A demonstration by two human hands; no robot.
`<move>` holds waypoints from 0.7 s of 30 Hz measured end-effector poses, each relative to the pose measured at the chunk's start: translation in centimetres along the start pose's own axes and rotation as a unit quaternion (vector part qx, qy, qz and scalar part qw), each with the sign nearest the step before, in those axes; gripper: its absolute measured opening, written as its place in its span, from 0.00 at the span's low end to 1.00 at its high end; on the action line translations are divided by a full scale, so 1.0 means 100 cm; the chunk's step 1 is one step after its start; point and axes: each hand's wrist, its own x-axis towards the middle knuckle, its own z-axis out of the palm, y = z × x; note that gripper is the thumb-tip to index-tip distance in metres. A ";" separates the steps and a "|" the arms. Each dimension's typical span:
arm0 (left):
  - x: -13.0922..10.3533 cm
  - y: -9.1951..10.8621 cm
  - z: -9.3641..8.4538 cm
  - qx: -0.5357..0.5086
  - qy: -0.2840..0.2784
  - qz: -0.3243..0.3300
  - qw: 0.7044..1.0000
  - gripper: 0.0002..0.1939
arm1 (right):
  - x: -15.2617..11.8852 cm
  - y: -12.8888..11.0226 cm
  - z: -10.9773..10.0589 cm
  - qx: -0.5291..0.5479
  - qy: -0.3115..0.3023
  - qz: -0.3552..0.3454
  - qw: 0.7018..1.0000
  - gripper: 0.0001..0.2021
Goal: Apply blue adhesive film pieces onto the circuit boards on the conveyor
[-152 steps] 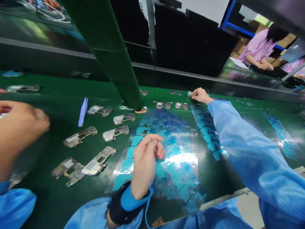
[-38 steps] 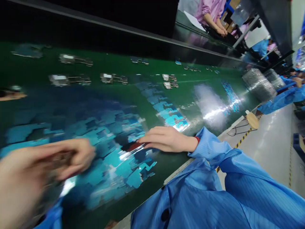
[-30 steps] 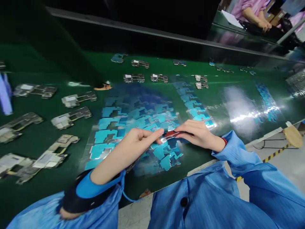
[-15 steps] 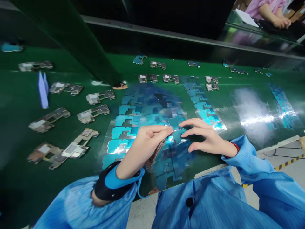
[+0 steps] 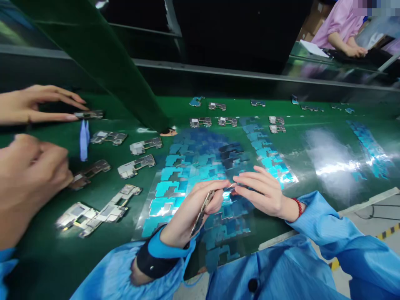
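Note:
My left hand (image 5: 203, 204) is closed on a circuit board (image 5: 202, 213), which I see nearly edge-on against the palm. A small thin piece (image 5: 231, 186), too small to name, shows at its fingertips. My right hand (image 5: 265, 191) comes in from the right, its thumb and fingertips drawn close together at that same small piece; the contact is hard to make out. Beneath both hands lie clear sheets with rows of blue-green film cutouts (image 5: 170, 188), shaped like the boards.
At left, a co-worker's hand (image 5: 40, 104) touches a circuit board (image 5: 93, 114); their other fist (image 5: 34, 179) is nearer. Lilac tweezers (image 5: 84, 141) and several boards (image 5: 108, 212) lie on the green table (image 5: 125, 254). A green post (image 5: 125, 75) slants down. Another film strip (image 5: 264, 148) lies right.
A co-worker's two hands have come in from the left. My right fingers, spread before, have closed in toward my left fingertips. The view has shifted, and the board in my left hand shows more clearly.

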 end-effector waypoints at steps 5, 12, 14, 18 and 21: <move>0.003 -0.001 -0.007 0.175 0.118 0.031 0.977 0.23 | 0.018 -0.015 -0.025 0.202 0.029 0.151 0.967 0.05; -0.008 0.005 -0.007 0.361 0.210 0.094 0.904 0.20 | 0.032 0.006 -0.035 0.290 -0.001 0.433 0.853 0.04; -0.012 0.009 -0.004 0.328 0.180 0.102 0.922 0.20 | 0.033 0.007 -0.030 0.305 -0.033 0.439 0.844 0.05; -0.015 0.009 0.003 0.253 0.015 0.074 0.964 0.16 | 0.036 -0.002 -0.020 0.333 -0.085 0.399 0.850 0.06; -0.014 0.005 0.005 0.224 -0.004 0.078 0.971 0.15 | 0.036 -0.002 -0.021 0.335 -0.082 0.393 0.852 0.07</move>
